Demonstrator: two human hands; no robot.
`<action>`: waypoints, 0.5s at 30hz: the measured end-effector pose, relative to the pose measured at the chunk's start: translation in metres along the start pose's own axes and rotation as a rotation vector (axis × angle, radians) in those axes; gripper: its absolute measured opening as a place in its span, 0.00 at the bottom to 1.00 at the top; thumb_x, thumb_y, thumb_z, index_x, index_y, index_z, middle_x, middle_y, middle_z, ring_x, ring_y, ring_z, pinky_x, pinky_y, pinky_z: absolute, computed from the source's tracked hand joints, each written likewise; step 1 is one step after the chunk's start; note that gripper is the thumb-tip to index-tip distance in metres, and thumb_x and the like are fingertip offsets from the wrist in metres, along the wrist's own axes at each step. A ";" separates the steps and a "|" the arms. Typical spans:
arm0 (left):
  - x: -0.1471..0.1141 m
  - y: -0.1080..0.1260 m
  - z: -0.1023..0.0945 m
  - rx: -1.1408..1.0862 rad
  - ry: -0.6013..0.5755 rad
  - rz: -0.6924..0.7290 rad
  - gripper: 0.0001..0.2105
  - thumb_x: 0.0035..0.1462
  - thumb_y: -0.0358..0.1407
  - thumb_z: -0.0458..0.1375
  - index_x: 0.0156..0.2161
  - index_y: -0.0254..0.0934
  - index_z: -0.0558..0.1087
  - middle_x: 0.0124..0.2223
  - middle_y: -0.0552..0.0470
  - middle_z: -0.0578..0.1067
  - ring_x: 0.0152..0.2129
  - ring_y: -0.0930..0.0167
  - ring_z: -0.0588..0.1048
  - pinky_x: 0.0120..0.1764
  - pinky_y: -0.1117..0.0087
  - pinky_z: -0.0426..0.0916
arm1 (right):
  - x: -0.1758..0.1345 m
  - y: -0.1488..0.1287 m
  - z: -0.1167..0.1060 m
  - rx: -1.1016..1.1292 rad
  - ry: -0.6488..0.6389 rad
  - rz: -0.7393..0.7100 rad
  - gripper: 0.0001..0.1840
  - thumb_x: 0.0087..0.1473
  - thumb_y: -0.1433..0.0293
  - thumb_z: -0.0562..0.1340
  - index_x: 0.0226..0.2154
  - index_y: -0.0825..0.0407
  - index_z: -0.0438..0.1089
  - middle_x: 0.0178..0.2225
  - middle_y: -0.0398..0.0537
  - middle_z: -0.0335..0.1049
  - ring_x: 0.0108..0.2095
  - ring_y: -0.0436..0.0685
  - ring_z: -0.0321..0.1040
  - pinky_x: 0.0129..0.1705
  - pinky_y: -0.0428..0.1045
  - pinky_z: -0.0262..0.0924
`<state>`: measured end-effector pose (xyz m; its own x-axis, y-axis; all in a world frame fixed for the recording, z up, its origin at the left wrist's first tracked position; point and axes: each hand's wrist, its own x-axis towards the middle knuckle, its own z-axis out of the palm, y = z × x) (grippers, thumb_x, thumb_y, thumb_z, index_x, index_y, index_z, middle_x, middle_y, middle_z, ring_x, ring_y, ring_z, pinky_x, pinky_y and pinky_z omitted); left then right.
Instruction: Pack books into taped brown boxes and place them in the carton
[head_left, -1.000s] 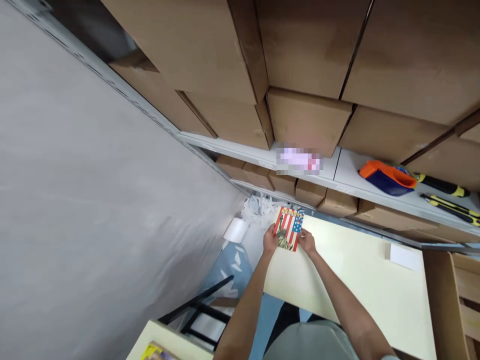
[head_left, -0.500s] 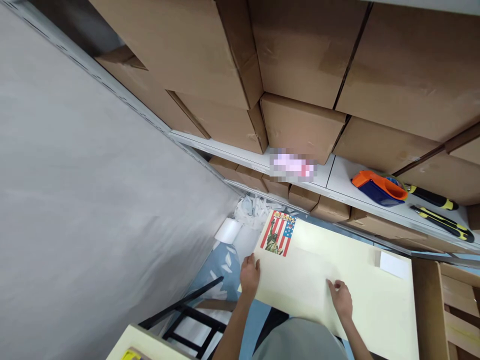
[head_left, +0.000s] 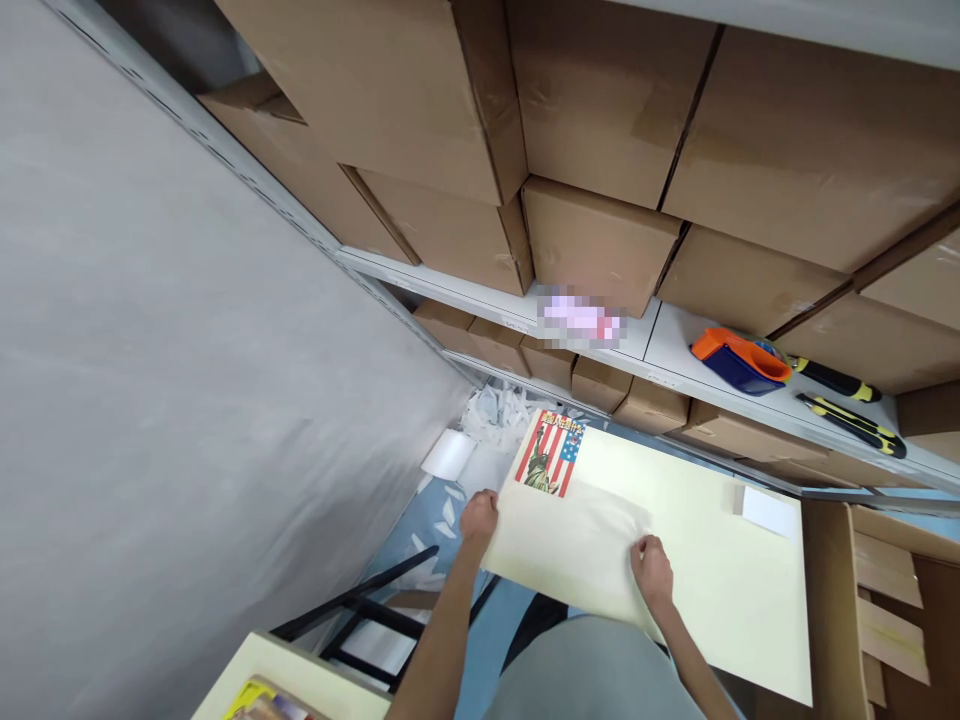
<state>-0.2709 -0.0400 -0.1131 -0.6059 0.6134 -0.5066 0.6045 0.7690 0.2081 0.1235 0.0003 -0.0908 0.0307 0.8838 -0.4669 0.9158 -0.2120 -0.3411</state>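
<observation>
My left hand [head_left: 478,515] is closed at the left edge of the cream tabletop [head_left: 720,580], on one side of a thin see-through plastic sheet [head_left: 570,520]. On the other side, my right hand [head_left: 651,568] pinches the sheet's corner, fingers curled together. The sheet is spread between both hands just over the tabletop; its exact outline is faint. Beyond the sheet lies a book [head_left: 551,455], its cover showing red and white stripes, a blue starred field and a green statue. Neither hand touches the book.
A stack of white cards [head_left: 766,512] lies at the table's right. A shelf holds cardboard boxes [head_left: 600,240], an orange-blue tape dispenser [head_left: 739,360] and a utility knife [head_left: 851,425]. An open carton [head_left: 832,600] stands right; a white roll [head_left: 448,455] and scraps lie left.
My right hand has closed and drawn a little left and upward with the sheet's corner, which now shows creases. My left hand has shifted slightly left. The whole view has tilted a little.
</observation>
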 end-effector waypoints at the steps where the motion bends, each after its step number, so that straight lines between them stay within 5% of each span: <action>1: -0.003 -0.002 -0.003 0.008 -0.016 0.011 0.13 0.70 0.29 0.53 0.45 0.36 0.82 0.47 0.40 0.84 0.45 0.60 0.83 0.45 0.67 0.71 | -0.004 0.000 -0.003 0.021 0.005 -0.027 0.09 0.64 0.66 0.57 0.31 0.46 0.68 0.38 0.51 0.81 0.36 0.61 0.81 0.38 0.50 0.67; 9: -0.054 -0.016 -0.018 -0.039 -0.080 0.158 0.11 0.71 0.29 0.54 0.44 0.38 0.80 0.48 0.43 0.86 0.48 0.61 0.83 0.50 0.67 0.70 | -0.040 0.013 -0.047 0.174 -0.006 -0.153 0.10 0.60 0.58 0.54 0.32 0.44 0.64 0.25 0.44 0.74 0.25 0.60 0.74 0.32 0.51 0.62; 15: -0.083 0.014 -0.027 -0.225 -0.095 0.292 0.10 0.72 0.31 0.55 0.46 0.39 0.80 0.49 0.44 0.86 0.47 0.63 0.84 0.50 0.67 0.71 | -0.053 0.056 -0.105 0.244 0.176 -0.119 0.19 0.60 0.48 0.55 0.34 0.44 0.66 0.29 0.49 0.79 0.22 0.61 0.73 0.30 0.52 0.63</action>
<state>-0.2259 -0.0758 -0.0458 -0.3683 0.8011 -0.4719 0.6091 0.5914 0.5285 0.2154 -0.0150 0.0000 0.0171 0.9625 -0.2708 0.7950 -0.1774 -0.5801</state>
